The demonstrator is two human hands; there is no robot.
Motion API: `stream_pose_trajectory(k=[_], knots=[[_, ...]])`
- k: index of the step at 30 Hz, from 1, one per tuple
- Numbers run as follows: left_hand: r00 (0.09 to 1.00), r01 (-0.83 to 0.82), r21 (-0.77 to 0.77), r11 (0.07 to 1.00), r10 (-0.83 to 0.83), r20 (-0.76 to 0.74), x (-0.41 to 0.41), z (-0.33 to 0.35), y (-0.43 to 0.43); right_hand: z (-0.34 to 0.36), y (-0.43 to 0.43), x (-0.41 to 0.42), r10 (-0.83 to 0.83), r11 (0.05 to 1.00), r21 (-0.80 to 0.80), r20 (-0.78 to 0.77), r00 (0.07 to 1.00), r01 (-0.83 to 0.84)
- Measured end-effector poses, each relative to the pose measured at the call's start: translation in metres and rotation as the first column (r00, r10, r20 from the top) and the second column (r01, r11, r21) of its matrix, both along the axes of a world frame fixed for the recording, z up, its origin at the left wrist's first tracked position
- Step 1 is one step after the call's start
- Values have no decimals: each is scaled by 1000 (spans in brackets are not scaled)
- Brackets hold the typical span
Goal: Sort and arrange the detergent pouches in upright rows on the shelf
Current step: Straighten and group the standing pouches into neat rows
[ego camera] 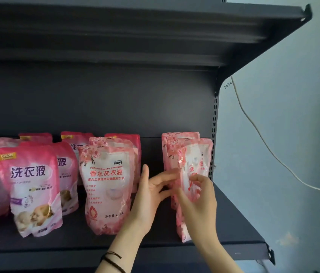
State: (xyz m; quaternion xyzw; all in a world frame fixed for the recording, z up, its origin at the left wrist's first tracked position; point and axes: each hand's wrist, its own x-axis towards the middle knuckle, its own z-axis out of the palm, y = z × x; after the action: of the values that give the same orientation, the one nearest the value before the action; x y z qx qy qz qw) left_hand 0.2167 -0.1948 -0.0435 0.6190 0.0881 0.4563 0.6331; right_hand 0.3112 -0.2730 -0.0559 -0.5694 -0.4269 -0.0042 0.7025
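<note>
Pink detergent pouches stand on a black shelf [234, 229]. At the right end, a row of floral pink pouches runs front to back; my right hand [200, 201] grips the front floral pouch [192, 166] by its near edge. My left hand [151, 196] touches the same pouch's left side with its fingertips, fingers spread. Another floral pouch [106, 186] stands upright in the middle, with more behind it. Darker pink pouches with a baby picture [31, 190] stand in rows at the left.
A black upper shelf [155, 36] overhangs the pouches. The slotted shelf upright [214, 131] stands just right of the floral row. A white cable [263, 142] hangs on the grey wall at the right. A bare gap of shelf lies between the two floral rows.
</note>
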Motion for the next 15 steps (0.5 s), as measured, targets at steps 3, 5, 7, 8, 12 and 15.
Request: stream_pose_trajectory(k=[3, 5, 7, 8, 12, 15], knots=[[990, -127, 69, 990, 131, -59, 9, -5, 1, -3, -4, 2, 6, 997, 83, -65, 998, 0], [986, -108, 74, 991, 116, -116, 17, -10, 2, -1, -4, 5, -14, 988, 151, -78, 997, 26], [986, -92, 32, 995, 96, -134, 25, -13, 2, 4, -3, 11, -11, 979, 201, -72, 997, 25], [988, -88, 15, 996, 89, -125, 27, -14, 3, 6, -1, 15, 2, 977, 214, -75, 997, 14], [989, -146, -83, 986, 149, 21, 34, -16, 7, 9, 7, 33, 102, 978, 191, -88, 991, -84], [976, -180, -123, 976, 193, 105, 40, -17, 6, 8, 16, 50, 142, 981, 154, -130, 981, -122]])
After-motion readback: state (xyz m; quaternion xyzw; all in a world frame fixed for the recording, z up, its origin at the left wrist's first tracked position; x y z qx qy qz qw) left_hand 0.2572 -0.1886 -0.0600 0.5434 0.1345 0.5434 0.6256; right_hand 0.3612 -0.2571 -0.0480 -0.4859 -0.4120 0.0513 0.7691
